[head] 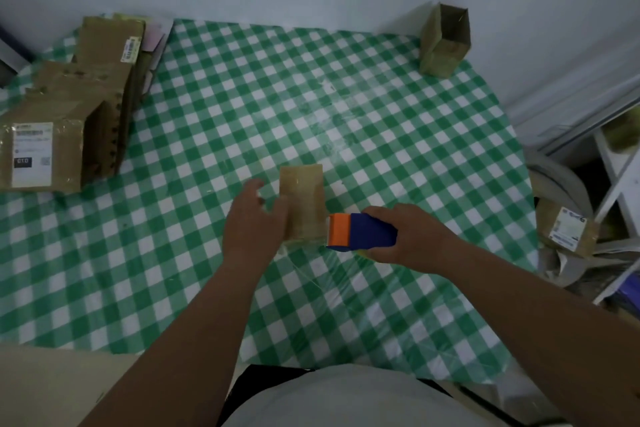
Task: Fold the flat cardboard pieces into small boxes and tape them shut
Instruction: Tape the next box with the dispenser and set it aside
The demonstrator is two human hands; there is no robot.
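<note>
Standing at the near centre of the worktop [398, 121], which is covered in a green-and-white checked plastic cloth: 1 small brown cardboard box [302, 199], upright, its top face closed.

Left hand [254, 218]: thumb and fingers curled against the left side of the small box, steadying it.

Right hand [412, 236]: wrapped round a blue tape dispenser with an orange front [360, 231]; the orange end sits at the lower right edge of the small box, touching it or just beside it, cannot tell which.

Far right corner of the worktop: 1 brown cardboard box with an open top [446, 40], upright, well apart from the hands.

Left edge: a stack of flattened brown cardboard pieces [100, 80], with a larger brown carton bearing a white printed label [38, 156] in front of it.

Off the worktop at right: 1 labelled brown parcel [568, 230] lying among white items.
</note>
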